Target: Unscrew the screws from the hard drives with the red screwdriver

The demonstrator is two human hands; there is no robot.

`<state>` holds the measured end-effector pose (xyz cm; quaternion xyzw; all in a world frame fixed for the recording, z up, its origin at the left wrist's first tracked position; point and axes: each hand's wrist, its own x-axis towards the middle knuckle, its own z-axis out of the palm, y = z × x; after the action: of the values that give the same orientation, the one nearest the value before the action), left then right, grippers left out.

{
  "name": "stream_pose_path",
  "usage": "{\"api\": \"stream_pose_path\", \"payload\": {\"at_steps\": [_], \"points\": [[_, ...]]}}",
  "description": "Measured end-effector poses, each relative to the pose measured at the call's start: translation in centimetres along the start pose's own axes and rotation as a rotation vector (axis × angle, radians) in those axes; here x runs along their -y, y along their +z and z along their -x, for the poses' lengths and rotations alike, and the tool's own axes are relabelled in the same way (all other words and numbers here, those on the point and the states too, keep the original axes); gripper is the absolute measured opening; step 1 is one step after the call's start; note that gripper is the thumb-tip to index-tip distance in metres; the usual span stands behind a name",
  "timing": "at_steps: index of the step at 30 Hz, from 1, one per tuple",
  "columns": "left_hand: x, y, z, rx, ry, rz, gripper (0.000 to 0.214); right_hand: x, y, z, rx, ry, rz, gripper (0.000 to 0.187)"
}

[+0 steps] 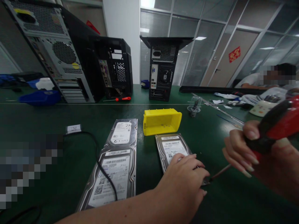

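My left hand (184,177) lies on the near end of a hard drive (171,147) on the green table, fingers curled over its edge and holding it down. My right hand (261,155) is closed round the red and black handle of a screwdriver (277,123). Its thin shaft slants down to the left, and the tip meets the drive's near right corner just beside my left fingers. Two more hard drives lie to the left, one nearer (112,179) and one farther (122,132), with a black cable (102,169) draped over the nearer one.
A yellow plastic bin (161,121) lies on its side behind the drives. Three open computer cases (163,70) stand along the table's far side, with a small red screwdriver (120,99) and a blue tray (39,97). Another person sits at the far right among small parts.
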<state>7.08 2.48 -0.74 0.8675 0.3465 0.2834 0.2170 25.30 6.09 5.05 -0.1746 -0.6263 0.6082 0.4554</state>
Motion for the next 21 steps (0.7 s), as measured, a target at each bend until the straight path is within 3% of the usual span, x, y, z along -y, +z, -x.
{"api": "stream_pose_path", "payload": {"at_steps": [5, 12, 21], "points": [[-0.17, -0.30, -0.29, 0.043, -0.032, 0.019, 0.027, 0.23, -0.17, 0.26, -0.012, 0.022, 0.090, 0.034], [0.04, -0.13, -0.29, 0.042, -0.025, 0.015, 0.028, 0.27, -0.75, 0.17, -0.080, -0.013, 0.176, 0.020], [-0.01, -0.26, -0.49, 0.048, -0.038, -0.003, 0.027, 0.12, 0.05, -0.35, -0.008, 0.022, 0.092, 0.018]]}}
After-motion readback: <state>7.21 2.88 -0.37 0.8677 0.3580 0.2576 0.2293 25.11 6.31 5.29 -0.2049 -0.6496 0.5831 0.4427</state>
